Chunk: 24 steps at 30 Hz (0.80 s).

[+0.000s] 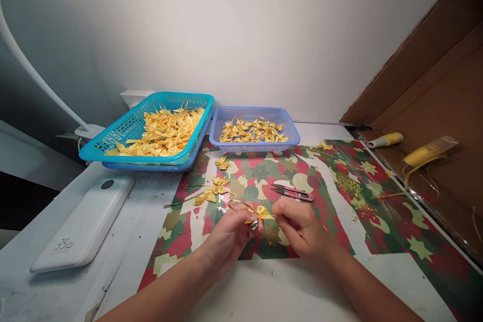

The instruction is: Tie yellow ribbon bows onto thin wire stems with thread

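Observation:
My left hand pinches a yellow ribbon bow between thumb and fingers. A gold cord curves out from the bow in a loop above that thumb. Something shiny and silver shows at the left fingertips; I cannot tell what it is. My right hand is closed at the bow's right side, its thumb and forefinger pinching a thin gold strand there. Just beyond the right knuckles lie thread snips with dark blades. Loose bows, some with gold cord tails, lie left of the hands.
A turquoise basket heaped with bows stands back left, stacked on a blue one. Beside it is a periwinkle basket with more bows. A white power bank lies left. Thread spools and gold scraps are right, near cardboard.

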Each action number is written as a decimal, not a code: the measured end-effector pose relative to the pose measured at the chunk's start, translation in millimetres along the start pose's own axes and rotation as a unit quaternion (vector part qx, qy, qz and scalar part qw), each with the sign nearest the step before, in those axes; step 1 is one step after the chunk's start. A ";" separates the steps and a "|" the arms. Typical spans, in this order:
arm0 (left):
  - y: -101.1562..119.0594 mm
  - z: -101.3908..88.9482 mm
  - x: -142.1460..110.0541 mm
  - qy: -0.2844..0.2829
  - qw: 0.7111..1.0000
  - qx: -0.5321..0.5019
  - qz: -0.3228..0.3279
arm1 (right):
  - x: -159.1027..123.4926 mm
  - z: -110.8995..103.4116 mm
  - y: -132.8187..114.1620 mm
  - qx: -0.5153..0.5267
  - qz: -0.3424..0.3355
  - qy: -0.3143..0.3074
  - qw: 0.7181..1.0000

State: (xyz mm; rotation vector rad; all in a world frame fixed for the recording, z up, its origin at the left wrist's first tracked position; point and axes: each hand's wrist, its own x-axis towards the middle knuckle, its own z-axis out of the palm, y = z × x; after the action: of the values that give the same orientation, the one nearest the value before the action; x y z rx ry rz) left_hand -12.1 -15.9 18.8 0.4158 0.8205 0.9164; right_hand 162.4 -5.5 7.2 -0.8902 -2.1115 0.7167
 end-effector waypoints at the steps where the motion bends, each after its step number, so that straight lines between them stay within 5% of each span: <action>1: -0.3 0.1 0.4 0.003 1.000 0.000 0.005 | -0.3 1.4 -0.4 0.002 0.006 0.003 1.000; 8: -1.5 1.9 1.6 0.007 1.000 0.010 0.013 | -1.3 9.7 -1.8 0.033 0.044 0.029 0.998; 24: -1.8 0.2 1.5 0.036 0.999 -0.010 0.037 | -0.8 -2.1 -0.5 0.044 0.059 -0.019 0.997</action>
State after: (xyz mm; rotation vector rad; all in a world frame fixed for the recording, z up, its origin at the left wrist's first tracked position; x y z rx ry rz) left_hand -10.5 -15.7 17.1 0.4011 0.8653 1.0124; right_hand 164.3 -6.0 8.4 -0.9661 -2.0563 0.8886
